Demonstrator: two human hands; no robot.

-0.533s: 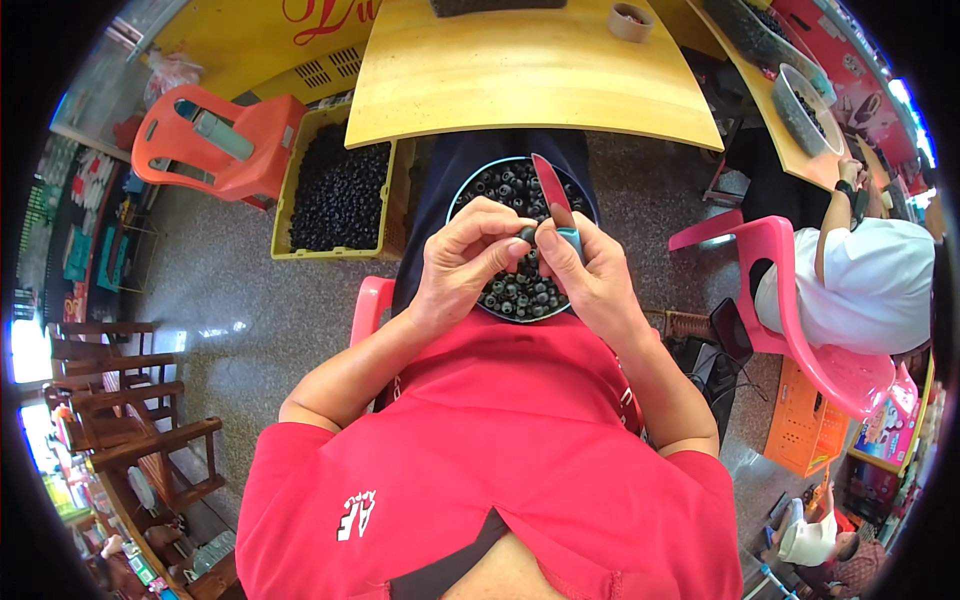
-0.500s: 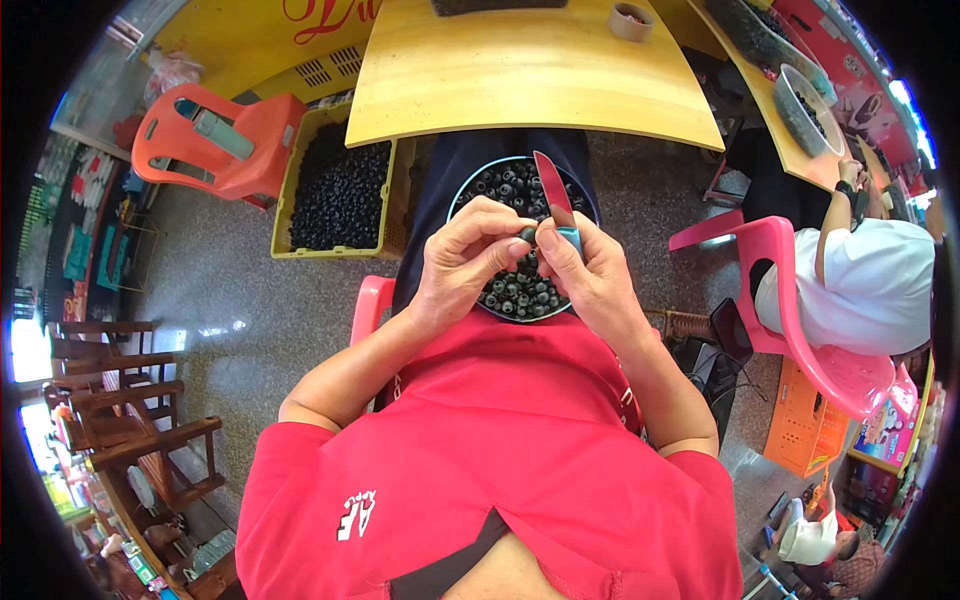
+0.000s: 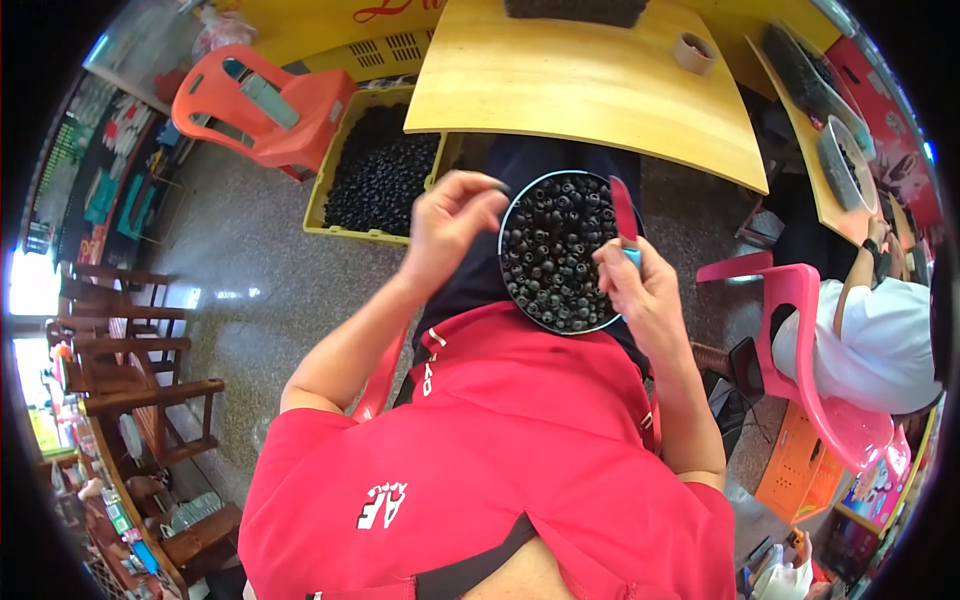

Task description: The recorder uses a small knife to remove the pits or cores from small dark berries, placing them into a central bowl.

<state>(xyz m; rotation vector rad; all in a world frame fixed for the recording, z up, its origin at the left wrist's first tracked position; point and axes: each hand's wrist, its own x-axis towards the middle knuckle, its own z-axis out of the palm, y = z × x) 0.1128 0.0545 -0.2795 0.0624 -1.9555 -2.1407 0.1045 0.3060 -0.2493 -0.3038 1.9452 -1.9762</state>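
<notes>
Bowl (image 3: 515,215) — dark berries (full); crate (image 3: 335,170) w/ same.

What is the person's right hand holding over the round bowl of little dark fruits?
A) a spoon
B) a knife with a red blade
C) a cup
B: the right hand grips a small knife with a red blade pointing up over the round bowl of dark fruits.

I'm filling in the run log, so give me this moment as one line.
left hand: pinching small dark piece at bowl rim | right hand: gripping red-bladed knife | bowl: on lap, full of dark fruits
</notes>
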